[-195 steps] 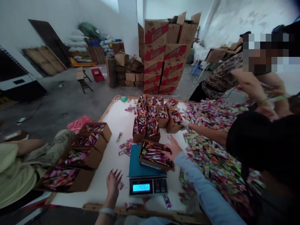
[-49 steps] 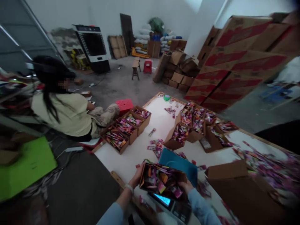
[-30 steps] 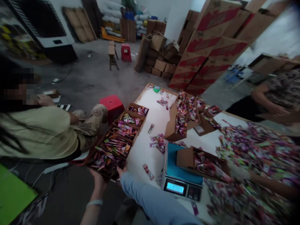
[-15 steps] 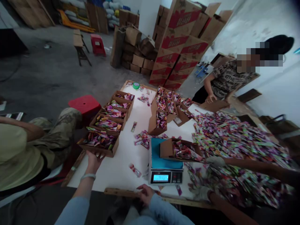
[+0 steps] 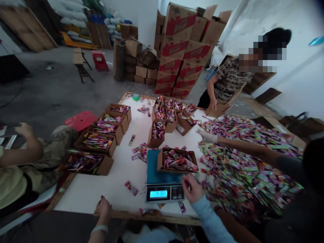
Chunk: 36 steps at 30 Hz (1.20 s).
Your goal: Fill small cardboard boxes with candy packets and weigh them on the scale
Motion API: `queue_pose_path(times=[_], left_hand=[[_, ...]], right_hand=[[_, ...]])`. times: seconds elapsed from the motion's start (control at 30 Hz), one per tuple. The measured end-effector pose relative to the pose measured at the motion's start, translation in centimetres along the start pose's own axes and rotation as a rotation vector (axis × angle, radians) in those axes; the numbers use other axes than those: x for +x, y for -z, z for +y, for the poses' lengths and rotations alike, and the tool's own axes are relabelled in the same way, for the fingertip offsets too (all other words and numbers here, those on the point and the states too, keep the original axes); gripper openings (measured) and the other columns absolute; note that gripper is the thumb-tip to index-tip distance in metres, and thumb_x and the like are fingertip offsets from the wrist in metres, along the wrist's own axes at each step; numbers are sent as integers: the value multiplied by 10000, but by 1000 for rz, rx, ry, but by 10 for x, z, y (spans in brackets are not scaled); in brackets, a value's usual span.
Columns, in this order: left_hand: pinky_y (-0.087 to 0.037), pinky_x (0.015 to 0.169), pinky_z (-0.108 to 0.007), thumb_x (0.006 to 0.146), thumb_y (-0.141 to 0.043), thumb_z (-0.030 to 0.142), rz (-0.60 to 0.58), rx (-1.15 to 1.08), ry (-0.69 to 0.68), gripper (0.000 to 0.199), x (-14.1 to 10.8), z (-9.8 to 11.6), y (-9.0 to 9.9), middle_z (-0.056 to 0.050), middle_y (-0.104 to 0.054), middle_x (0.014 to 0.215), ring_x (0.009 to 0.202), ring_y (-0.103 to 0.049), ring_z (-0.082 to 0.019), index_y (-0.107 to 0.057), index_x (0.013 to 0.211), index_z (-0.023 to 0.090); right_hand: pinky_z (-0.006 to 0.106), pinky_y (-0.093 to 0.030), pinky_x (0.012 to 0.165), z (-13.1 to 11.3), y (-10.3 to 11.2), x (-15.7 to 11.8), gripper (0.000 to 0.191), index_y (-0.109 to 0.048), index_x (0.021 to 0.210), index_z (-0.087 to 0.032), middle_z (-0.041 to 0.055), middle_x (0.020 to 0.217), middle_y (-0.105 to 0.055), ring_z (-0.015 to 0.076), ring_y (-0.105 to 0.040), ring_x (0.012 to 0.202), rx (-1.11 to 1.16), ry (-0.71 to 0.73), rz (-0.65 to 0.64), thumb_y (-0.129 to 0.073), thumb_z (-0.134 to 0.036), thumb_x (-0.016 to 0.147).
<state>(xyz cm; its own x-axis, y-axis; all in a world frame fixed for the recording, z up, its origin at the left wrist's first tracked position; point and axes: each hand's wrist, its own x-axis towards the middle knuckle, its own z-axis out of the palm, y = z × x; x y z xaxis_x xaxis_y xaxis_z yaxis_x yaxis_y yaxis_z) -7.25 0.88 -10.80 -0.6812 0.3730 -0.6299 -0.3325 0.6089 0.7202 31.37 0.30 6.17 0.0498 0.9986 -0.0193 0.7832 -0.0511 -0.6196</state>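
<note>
My right hand (image 5: 193,189) is at the right front corner of the digital scale (image 5: 158,194), just below the cardboard box (image 5: 160,161) on its blue pan. Its fingers are bent with a gap between them, and no object shows in them. Small colourful packets (image 5: 177,159) fill that box. The display is lit, but its digits are blurred. My left hand (image 5: 103,207) hovers at the table's front edge, fingers loosely bent and holding nothing. A loose packet (image 5: 131,188) lies between it and the scale.
Packet-filled boxes line the left side (image 5: 106,166) and back middle (image 5: 157,133) of the white table (image 5: 83,192). A large packet pile (image 5: 243,162) covers the right, where a co-worker's gloved hand (image 5: 209,136) reaches. Another person (image 5: 230,79) handles cardboard; a seated person (image 5: 15,172) is at left.
My left hand has let go of the nearest left box and drawn back toward the table edge. My right hand has moved right and up beside the scale. The co-worker's hand has left the weighed box.
</note>
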Motion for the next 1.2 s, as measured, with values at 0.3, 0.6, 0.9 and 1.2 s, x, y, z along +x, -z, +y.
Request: queue_pose_path(times=[0.3,0.6,0.9,1.2], left_hand=[[-524,741,-371,746,-552,274,42,-138,83,120,-60,7,-32,49,-424,659,649,-523,-135,-454,812,250],[-486,748,-328,755,-535,249,36,-157,43,194,-78,-3,-40,41,-452,741,664,-499,-119,-486,943,256],[-467,640,-266,760,-546,239,-55,-111,-83,378,-96,22,-85,30,-502,759,589,-505,-94,-498,1134,218],[-467,688,-233,804,-526,210,-125,-118,-192,324,-108,55,-135,-9,-533,938,730,-511,-83,-500,1126,228]], right_hand=[[311,-466,704,-16,37,132,330,-629,1095,-210,100,936,-721,237,-668,830,-552,141,-475,-620,-242,766],[274,-481,750,5,102,119,291,-714,958,-236,49,915,-734,181,-655,833,-182,371,-242,-459,-232,818],[274,-413,497,85,160,43,299,-633,635,-225,-17,461,-553,150,-493,442,-144,8,334,-516,-489,714],[274,-384,463,177,148,22,262,-568,560,-239,-2,483,-604,167,-531,455,-182,-248,6,-536,-480,656]])
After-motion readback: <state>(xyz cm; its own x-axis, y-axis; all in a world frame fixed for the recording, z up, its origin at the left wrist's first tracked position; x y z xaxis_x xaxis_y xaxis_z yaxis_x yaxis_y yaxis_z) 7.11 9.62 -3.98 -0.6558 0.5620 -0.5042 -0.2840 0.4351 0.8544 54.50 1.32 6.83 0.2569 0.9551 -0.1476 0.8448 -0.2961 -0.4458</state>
